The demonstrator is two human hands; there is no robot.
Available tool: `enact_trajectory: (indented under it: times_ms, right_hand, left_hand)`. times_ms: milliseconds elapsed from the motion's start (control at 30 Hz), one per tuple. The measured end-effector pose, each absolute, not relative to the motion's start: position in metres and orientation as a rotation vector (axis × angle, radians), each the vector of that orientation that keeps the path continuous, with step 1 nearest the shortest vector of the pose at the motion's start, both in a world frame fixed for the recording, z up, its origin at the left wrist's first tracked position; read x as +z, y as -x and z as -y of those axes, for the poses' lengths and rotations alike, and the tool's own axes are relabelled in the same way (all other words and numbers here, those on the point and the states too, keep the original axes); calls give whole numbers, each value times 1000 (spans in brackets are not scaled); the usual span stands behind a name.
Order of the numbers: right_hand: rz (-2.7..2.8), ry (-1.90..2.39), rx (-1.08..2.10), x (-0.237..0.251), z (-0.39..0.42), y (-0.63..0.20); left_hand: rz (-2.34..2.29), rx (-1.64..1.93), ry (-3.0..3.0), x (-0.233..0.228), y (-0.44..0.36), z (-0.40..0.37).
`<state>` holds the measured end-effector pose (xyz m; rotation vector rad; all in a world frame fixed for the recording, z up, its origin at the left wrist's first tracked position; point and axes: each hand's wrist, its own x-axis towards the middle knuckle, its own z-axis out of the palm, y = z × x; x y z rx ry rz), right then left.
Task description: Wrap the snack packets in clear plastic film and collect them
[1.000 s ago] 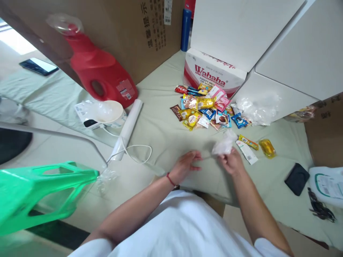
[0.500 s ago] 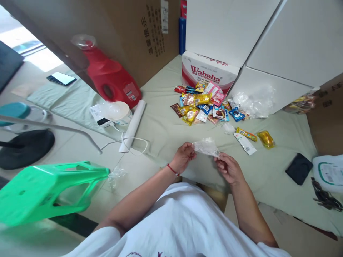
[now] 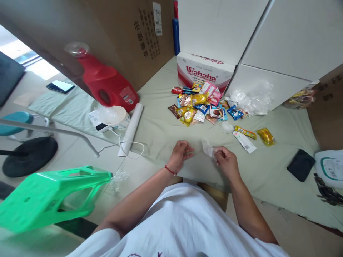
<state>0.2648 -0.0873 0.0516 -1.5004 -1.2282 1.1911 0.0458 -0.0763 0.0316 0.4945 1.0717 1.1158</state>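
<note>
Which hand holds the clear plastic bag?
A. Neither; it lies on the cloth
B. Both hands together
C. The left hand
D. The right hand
D: the bag is pinched in the right hand, while the left hand is curled apart from it and shows nothing in its grip.

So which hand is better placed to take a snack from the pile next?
Probably the left hand: it looks free, while the right hand pinches the clear plastic bag. The snack pile lies ahead of both.
</note>
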Motion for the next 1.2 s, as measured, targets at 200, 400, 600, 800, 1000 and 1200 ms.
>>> enact_trajectory:
  times_ms: [200,400,600,800,1000,1200]
  right_hand:
    - [1328,1475,986,56,92,-250]
    - [625,1400,1502,37,99,-264]
    - [1217,1601,699,36,118,-281]
    - [1928,1318,747,37,94,-271]
    - [1838,1254,763,30,84,-254]
    - [2010,1155,662,40,74,-243]
  left_hand:
    - [-1089,1007,-528,37,-61,82]
    - [-875,1123,-296,28,-50,72]
    - [-844,1093,-305,23,-48,74]
    - [-812,1022,-370,27,-48,78]
    - [-809,1030,-414,25,-43,82]
    - [-860,1023,-504,27,-49,84]
